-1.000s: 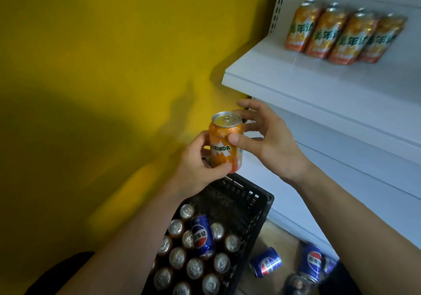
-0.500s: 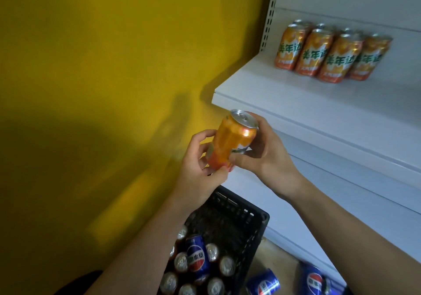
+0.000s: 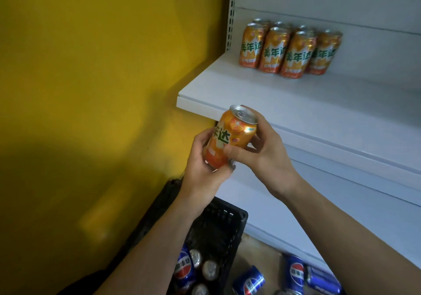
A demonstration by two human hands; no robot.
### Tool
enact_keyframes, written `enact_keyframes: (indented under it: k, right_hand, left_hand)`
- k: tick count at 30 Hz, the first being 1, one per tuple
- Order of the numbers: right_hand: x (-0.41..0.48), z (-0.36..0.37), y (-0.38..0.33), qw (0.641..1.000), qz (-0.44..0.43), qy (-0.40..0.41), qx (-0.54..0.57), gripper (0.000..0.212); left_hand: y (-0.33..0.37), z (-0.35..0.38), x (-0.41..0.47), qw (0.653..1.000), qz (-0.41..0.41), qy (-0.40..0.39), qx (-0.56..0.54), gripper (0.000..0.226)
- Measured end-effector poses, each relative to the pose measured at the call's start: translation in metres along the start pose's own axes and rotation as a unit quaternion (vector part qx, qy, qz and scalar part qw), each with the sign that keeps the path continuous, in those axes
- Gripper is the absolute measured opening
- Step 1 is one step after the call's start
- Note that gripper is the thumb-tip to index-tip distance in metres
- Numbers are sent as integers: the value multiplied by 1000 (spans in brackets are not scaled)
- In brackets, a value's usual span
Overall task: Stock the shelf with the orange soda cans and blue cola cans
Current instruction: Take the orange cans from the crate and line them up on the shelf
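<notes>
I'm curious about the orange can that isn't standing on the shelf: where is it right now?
Mid-frame in the head view, the orange can is held tilted between the left hand and right hand, just below the front left corner of the white shelf.

The shelf (image 3: 296, 103) juts out right of the wall (image 3: 91, 89). At the shelf's back, near its left end, a cluster of soda cans (image 3: 289, 50) stands upright in touching rows. Just before the shelf's front left corner, a single can (image 3: 230, 139) tilts between both hands, the left hand (image 3: 205, 169) under its base and the right hand (image 3: 266, 155) round its side. Below the shelf, a crate (image 3: 230, 221) holds cola cans (image 3: 183, 267); further right beneath the shelf, loose cans (image 3: 296, 272) are on the floor (image 3: 256, 246).
</notes>
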State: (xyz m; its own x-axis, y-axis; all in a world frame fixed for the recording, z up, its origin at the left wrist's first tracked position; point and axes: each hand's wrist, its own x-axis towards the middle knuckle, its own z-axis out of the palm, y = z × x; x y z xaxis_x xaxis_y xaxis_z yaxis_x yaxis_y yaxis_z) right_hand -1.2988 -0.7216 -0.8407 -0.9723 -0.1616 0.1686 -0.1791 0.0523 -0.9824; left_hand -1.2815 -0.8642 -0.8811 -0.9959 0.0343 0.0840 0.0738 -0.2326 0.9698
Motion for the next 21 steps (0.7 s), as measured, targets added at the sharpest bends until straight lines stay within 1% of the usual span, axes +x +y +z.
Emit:
enact_keyframes:
  k: [2,4,7,11,13,15,18,21]
  right_hand:
    - [-3,-6,0,999,9,12,-40,92]
    - [-7,-12,1,997,8,31,-65,96]
    - [-14,-19,-1,996,6,79,-37,87]
    - [-22,-38,-13,992,-23,124,3,72]
    - [-23,-48,-21,989,-39,140,-11,71]
    - [-18,-57,-31,986,-59,149,-48,77]
    - [-1,-73,-41,978,-74,161,-110,87]
    - [20,-96,-47,966,-64,202,-151,90]
  left_hand:
    - [-7,11,-1,1000,20,14,7,77]
    - [-12,20,-3,999,31,24,14,80]
    - [-13,31,-4,996,73,43,42,81]
    - [0,51,-4,990,109,-19,81,77]
    - [10,64,-3,985,127,-10,119,73]
    - [18,76,7,974,157,3,165,72]
    - [25,89,35,950,193,1,247,79]
    - [30,99,70,912,208,-47,350,89]
